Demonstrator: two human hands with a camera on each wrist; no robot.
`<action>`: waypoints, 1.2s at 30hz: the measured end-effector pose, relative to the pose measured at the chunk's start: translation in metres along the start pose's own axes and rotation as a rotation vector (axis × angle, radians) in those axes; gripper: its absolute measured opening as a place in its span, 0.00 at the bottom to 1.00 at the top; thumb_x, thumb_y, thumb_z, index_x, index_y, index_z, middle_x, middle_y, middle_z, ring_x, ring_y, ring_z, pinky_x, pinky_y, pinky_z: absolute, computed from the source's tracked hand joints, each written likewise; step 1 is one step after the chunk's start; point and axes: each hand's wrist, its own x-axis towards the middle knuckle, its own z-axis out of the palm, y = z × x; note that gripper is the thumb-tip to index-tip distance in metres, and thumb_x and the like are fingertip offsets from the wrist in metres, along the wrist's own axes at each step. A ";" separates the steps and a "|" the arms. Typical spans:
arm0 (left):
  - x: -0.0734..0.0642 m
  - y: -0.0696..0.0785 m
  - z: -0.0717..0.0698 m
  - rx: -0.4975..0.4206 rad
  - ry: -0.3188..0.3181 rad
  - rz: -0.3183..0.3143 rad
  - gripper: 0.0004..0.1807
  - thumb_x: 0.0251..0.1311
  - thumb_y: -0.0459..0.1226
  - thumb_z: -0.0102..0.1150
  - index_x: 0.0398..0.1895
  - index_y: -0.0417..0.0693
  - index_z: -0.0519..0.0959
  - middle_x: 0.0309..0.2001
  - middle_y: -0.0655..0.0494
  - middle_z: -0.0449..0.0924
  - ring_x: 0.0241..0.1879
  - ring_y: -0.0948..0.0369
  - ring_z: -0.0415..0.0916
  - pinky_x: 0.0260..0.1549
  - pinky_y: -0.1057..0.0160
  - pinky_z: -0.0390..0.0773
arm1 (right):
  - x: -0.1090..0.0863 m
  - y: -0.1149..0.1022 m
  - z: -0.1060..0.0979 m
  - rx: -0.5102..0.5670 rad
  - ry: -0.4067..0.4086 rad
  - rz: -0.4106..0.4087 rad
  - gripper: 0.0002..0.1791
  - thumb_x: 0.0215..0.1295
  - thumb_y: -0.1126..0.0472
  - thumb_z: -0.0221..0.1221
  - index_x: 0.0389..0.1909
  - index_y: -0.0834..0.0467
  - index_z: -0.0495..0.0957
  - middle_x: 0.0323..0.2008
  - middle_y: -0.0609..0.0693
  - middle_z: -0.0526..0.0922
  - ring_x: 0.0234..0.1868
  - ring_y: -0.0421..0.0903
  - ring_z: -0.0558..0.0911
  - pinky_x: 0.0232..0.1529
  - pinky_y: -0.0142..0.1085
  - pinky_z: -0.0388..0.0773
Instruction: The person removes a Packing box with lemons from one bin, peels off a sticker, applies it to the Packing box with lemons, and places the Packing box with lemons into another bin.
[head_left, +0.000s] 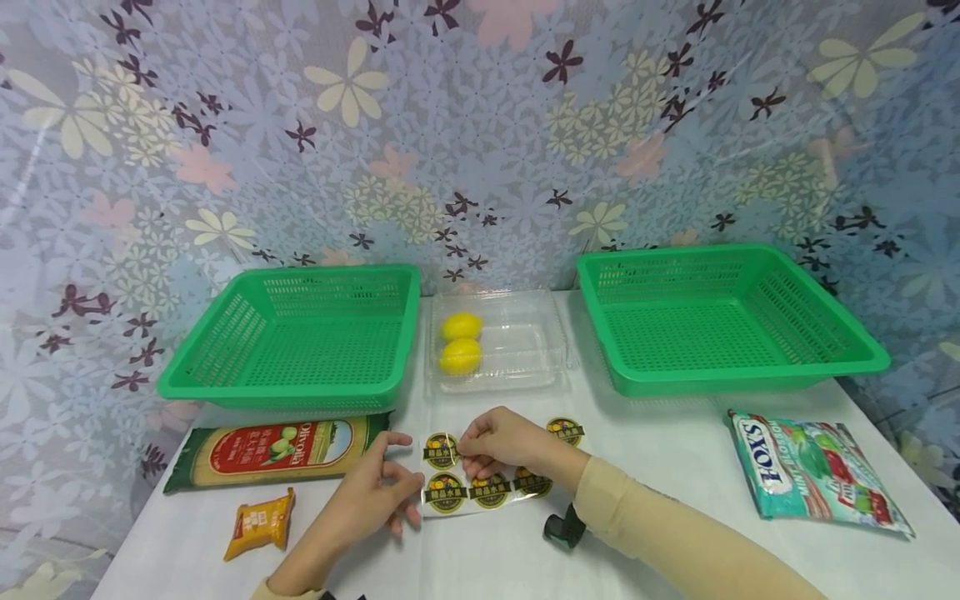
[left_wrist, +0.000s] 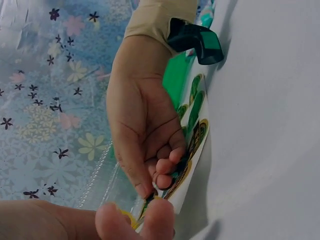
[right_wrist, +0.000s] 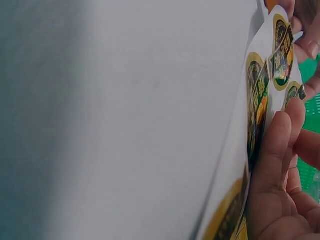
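A white sheet of round black-and-gold stickers point(head_left: 448, 507) lies on the table in the middle, its near edge tilted up in the right wrist view. My right hand point(head_left: 498, 442) reaches over it, thumb and forefinger pinching the edge of the upper-left round sticker point(head_left: 438, 451). In the left wrist view that right hand point(left_wrist: 147, 120) has its other fingers curled over the sheet. At the sheet's left edge, my left hand point(head_left: 375, 493) holds the border between thumb and fingers. Part of this grip is hidden. Left fingertips point(right_wrist: 311, 48) show beside the far corner in the right wrist view.
Green baskets stand at back left point(head_left: 300, 346) and back right point(head_left: 690, 333). Between them is a clear plastic box point(head_left: 517, 350) with two lemons point(head_left: 461, 357). A pasta pack point(head_left: 262, 452) and small orange packet point(head_left: 258, 525) lie left; a Foy's candy bag point(head_left: 817, 475) lies right.
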 end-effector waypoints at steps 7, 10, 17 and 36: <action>0.003 -0.001 0.006 0.021 -0.013 0.019 0.31 0.73 0.31 0.64 0.73 0.39 0.61 0.31 0.49 0.87 0.18 0.55 0.83 0.14 0.61 0.83 | -0.002 -0.001 0.000 0.006 -0.019 -0.019 0.08 0.78 0.65 0.61 0.41 0.67 0.83 0.28 0.51 0.87 0.27 0.38 0.86 0.32 0.28 0.89; 0.003 -0.001 0.007 0.031 -0.005 0.024 0.31 0.72 0.30 0.64 0.73 0.39 0.62 0.30 0.49 0.87 0.17 0.57 0.81 0.14 0.61 0.82 | -0.002 -0.001 0.000 0.007 -0.020 -0.019 0.08 0.78 0.65 0.61 0.42 0.67 0.83 0.29 0.52 0.88 0.27 0.38 0.86 0.33 0.28 0.90; 0.003 -0.002 0.009 0.043 0.009 0.018 0.31 0.71 0.29 0.64 0.72 0.39 0.63 0.29 0.50 0.87 0.17 0.57 0.82 0.14 0.62 0.82 | -0.001 0.000 -0.001 0.011 -0.027 -0.011 0.08 0.78 0.64 0.61 0.43 0.66 0.83 0.31 0.54 0.90 0.29 0.39 0.87 0.34 0.29 0.90; -0.001 0.009 0.004 0.278 0.079 0.082 0.34 0.72 0.35 0.66 0.76 0.41 0.61 0.27 0.56 0.85 0.16 0.59 0.79 0.16 0.63 0.81 | -0.022 -0.040 -0.040 -0.056 0.040 -0.115 0.11 0.81 0.63 0.59 0.50 0.70 0.81 0.39 0.60 0.89 0.34 0.42 0.86 0.44 0.38 0.92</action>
